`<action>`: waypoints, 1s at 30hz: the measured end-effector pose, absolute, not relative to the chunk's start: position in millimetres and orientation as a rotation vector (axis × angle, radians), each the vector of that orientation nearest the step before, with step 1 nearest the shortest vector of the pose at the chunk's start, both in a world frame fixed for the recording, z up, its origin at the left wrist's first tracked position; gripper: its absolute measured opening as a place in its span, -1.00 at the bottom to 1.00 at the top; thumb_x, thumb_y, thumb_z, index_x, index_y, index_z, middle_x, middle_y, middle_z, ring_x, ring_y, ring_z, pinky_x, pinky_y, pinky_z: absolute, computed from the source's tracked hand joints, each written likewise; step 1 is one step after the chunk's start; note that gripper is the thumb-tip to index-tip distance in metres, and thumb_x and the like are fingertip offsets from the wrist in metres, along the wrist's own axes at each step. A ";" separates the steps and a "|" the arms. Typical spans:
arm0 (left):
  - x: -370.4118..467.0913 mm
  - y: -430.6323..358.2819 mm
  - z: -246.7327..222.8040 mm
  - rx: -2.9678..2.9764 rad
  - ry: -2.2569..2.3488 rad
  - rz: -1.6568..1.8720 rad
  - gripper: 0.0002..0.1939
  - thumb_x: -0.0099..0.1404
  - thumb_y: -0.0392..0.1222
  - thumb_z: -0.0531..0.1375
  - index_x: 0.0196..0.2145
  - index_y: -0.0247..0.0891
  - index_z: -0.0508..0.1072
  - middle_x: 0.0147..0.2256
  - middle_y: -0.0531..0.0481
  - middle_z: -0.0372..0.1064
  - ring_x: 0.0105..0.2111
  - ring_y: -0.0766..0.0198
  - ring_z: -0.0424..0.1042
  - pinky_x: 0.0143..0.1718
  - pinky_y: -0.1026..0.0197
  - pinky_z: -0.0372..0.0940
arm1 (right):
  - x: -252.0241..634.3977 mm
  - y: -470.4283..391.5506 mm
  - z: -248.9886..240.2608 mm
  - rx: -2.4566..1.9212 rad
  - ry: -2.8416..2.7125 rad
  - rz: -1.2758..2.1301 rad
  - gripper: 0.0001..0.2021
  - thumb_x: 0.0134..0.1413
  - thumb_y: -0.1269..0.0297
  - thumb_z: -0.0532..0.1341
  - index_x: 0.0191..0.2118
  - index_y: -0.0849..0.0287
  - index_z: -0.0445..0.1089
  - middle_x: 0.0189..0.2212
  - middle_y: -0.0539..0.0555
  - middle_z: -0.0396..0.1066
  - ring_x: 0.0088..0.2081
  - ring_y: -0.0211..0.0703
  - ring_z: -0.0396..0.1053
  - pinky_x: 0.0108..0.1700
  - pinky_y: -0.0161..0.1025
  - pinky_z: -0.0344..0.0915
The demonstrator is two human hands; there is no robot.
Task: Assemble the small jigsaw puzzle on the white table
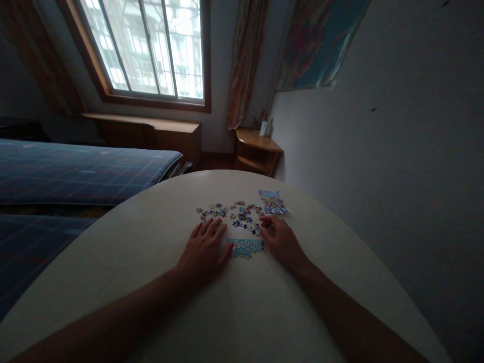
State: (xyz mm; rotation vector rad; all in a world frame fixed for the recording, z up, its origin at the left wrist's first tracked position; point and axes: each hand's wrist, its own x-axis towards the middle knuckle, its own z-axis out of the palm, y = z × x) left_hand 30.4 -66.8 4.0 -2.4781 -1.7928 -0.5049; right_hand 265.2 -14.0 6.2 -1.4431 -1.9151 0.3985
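Observation:
On a round white table point(159, 302), my left hand point(204, 248) lies flat with its fingers spread, its thumb at the left edge of a joined light-blue strip of puzzle point(245, 246) with lettering. My right hand point(280, 242) is right of the strip, its thumb and forefinger pressed together near the right side of the loose pieces; anything between them is too small to make out. Several loose puzzle pieces point(244, 216) are scattered beyond both hands. A colourful printed picture sheet point(273, 202) lies just beyond my right hand.
Left of the table are mattresses with blue plaid covers point(83, 169). Past the far edge stands a wooden corner shelf point(259, 140) with small items on it. A low wooden desk point(174, 125) is under the window point(151, 50). A wall point(378, 166) runs along the right.

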 end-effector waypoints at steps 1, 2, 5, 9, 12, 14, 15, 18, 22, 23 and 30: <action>29.4 -65.2 4.4 -2.468 -1.795 -0.507 -0.50 0.43 0.04 0.03 0.20 -0.27 0.32 0.27 -0.20 0.21 0.29 -0.06 0.14 0.30 -0.16 0.03 | 265.2 -13.9 5.8 -1.440 -1.917 0.394 -0.74 0.07 0.41 0.19 -0.09 0.18 0.45 -0.22 0.13 0.50 -0.12 -0.03 0.42 0.04 -0.03 0.31; 28.0 -62.5 4.8 -2.461 -1.795 -0.507 -0.49 0.43 0.04 0.03 0.20 -0.28 0.32 0.27 -0.20 0.20 0.29 -0.06 0.14 0.30 -0.15 0.02 | 265.2 -13.7 5.5 -1.436 -1.917 0.391 -0.74 0.08 0.40 0.19 -0.09 0.18 0.45 -0.22 0.14 0.50 -0.12 -0.03 0.42 0.04 -0.02 0.31; 21.9 -49.0 5.3 -2.467 -1.786 -0.512 -0.45 0.43 0.06 0.02 0.26 -0.27 0.27 0.34 -0.19 0.08 0.33 -0.06 0.05 0.31 -0.15 0.00 | 265.0 -13.4 5.1 -1.424 -1.920 0.390 -0.76 0.09 0.39 0.18 -0.10 0.18 0.45 -0.23 0.14 0.50 -0.14 -0.04 0.42 0.02 -0.03 0.32; 14.5 -32.2 3.1 -2.569 -1.771 -0.467 -0.45 0.45 0.06 0.00 0.29 -0.18 0.23 0.35 -0.10 0.06 0.36 -0.07 -0.03 0.32 -0.23 -0.08 | 264.0 -13.5 6.4 -1.429 -1.933 0.375 -0.76 0.10 0.39 0.18 -0.10 0.17 0.46 -0.23 0.13 0.51 -0.15 -0.04 0.43 0.01 -0.03 0.33; 13.0 -29.4 1.9 -2.603 -1.740 -0.498 -0.49 0.45 0.04 0.00 0.27 -0.17 0.27 0.31 -0.07 0.15 0.35 -0.03 0.01 0.34 -0.24 -0.12 | 263.1 -14.0 7.0 -1.440 -1.935 0.377 -0.76 0.11 0.38 0.18 -0.09 0.18 0.46 -0.23 0.14 0.51 -0.14 -0.04 0.43 0.01 -0.04 0.33; 13.5 -30.4 2.3 -2.583 -1.745 -0.536 -0.54 0.46 -0.02 0.00 0.22 -0.19 0.32 0.27 -0.06 0.23 0.33 0.02 0.07 0.35 -0.20 -0.11 | 262.8 -14.1 6.5 -1.443 -1.931 0.385 -0.77 0.12 0.39 0.18 -0.10 0.19 0.46 -0.22 0.14 0.51 -0.14 -0.04 0.43 0.02 -0.05 0.32; 13.8 -31.1 2.9 -2.574 -1.749 -0.553 -0.56 0.46 -0.05 -0.01 0.20 -0.21 0.35 0.25 -0.07 0.26 0.31 0.04 0.11 0.35 -0.18 -0.09 | 262.7 -13.9 5.9 -1.441 -1.930 0.387 -0.77 0.12 0.40 0.18 -0.10 0.19 0.46 -0.22 0.14 0.51 -0.14 -0.05 0.43 0.01 -0.05 0.32; 14.5 -32.5 5.2 -2.546 -1.737 -0.607 -0.59 0.47 -0.12 -0.02 0.15 -0.27 0.39 0.20 -0.10 0.33 0.27 0.06 0.19 0.34 -0.14 -0.04 | 262.8 -13.0 4.1 -1.433 -1.930 0.382 -0.78 0.12 0.40 0.19 -0.10 0.19 0.45 -0.21 0.14 0.51 -0.15 -0.06 0.43 0.00 -0.06 0.33; 16.5 -36.9 9.7 -2.489 -1.666 -0.719 -0.62 0.46 -0.18 -0.03 0.09 -0.29 0.43 0.15 -0.13 0.38 0.19 0.05 0.29 0.30 -0.17 0.04 | 262.7 -13.4 5.3 -1.423 -1.930 0.377 -0.78 0.12 0.40 0.19 -0.10 0.18 0.46 -0.22 0.14 0.52 -0.14 -0.06 0.43 0.01 -0.06 0.32; 17.8 -39.3 11.1 -2.500 -1.621 -0.753 -0.62 0.45 -0.19 -0.03 0.09 -0.29 0.44 0.14 -0.14 0.39 0.17 0.05 0.30 0.28 -0.16 0.08 | 262.4 -14.4 6.6 -1.415 -1.929 0.374 -0.78 0.11 0.40 0.19 -0.11 0.18 0.46 -0.21 0.14 0.52 -0.13 -0.05 0.43 0.02 -0.05 0.32; 28.0 -60.0 18.5 -2.901 -1.201 -0.822 -0.58 0.38 -0.29 0.03 0.16 -0.25 0.36 0.19 -0.09 0.33 0.16 0.10 0.29 0.21 -0.05 0.23 | 256.9 -26.5 16.7 -1.073 -2.106 0.336 -0.77 0.09 0.33 0.29 -0.10 0.09 0.48 -0.17 0.10 0.52 -0.08 -0.04 0.42 0.05 -0.05 0.29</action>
